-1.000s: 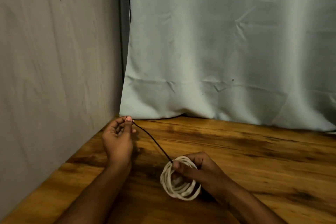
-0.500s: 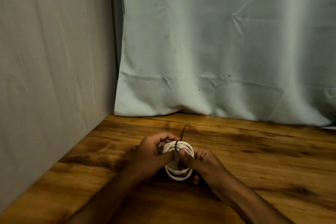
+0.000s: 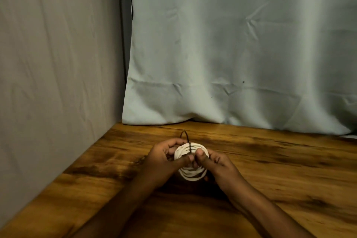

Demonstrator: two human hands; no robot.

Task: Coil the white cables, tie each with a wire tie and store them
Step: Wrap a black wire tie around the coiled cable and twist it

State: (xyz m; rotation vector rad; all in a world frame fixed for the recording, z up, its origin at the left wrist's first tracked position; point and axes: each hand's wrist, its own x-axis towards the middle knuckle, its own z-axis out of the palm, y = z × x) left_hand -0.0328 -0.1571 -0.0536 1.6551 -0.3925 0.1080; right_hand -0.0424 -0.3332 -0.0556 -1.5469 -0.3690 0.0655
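A coiled white cable (image 3: 190,174) is held upright between both hands just above the wooden table (image 3: 270,170). A dark wire tie (image 3: 188,141) crosses over the top of the coil, and its free end curls up behind. My left hand (image 3: 166,158) grips the coil's left side, its thumb pressing at the tie. My right hand (image 3: 216,164) grips the right side, thumb meeting the left thumb at the coil's middle. Part of the coil is hidden by my fingers.
A grey wall (image 3: 48,83) runs along the table's left edge. A pale cloth backdrop (image 3: 241,54) hangs at the table's far edge.
One second ago my left hand held the tie's end stretched far to the left. It has come back to the coil, and the tie now lies wrapped over the coil's top.
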